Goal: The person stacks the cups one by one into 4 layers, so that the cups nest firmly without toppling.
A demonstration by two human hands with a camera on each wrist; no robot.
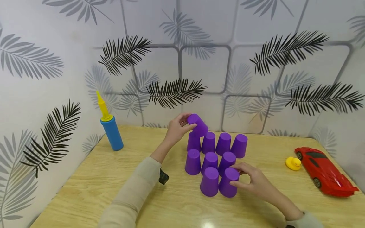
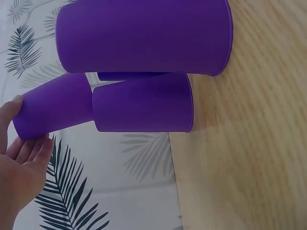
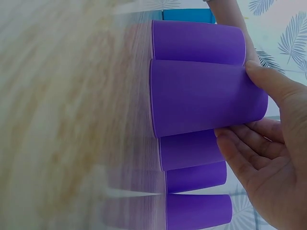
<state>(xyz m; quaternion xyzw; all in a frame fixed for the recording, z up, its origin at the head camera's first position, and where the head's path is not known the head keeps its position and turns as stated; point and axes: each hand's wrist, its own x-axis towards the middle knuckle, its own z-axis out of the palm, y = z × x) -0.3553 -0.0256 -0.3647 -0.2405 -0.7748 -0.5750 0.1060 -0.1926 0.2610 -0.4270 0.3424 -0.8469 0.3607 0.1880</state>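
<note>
The fingers of the left hand [image 1: 178, 127] are parted only by the narrow closed end of a purple cup, thumb on one side and fingertips on the other, grasping the tilted cup [image 1: 198, 125] with its mouth slanting down and away from the palm. That mouth meets, or all but meets, the top of the rear-left cup [image 1: 193, 144] beneath; the pictures do not settle whether any weight rests there. The likely trouble lies here: lowered at this slant, the rim could catch the edge and topple the cup below, or a slip of the fingertip pinch could send it into the neighbours.

Nearer the person than the tilted cup and to its right, the fingers of the right hand [image 1: 253, 180] grip the upper part of the front-right cup [image 1: 227, 182] from opposite sides; it stands mouth-down on the counter [image 1: 159, 202]. A sideways jerk could knock the cups close by.

Right of the tilted cup, three more cups [image 1: 223, 144] continue the rear row; nearer the person than it stand three middle-row cups [image 1: 209, 161] and the front-left cup [image 1: 209, 182]. A blue-and-yellow pump [image 1: 112, 129] stands well to its left; a yellow duck [image 1: 293, 163] and a red toy car [image 1: 325, 172] sit well to its right. A leaf-patterned wall [image 1: 205, 15] rises behind it.
</note>
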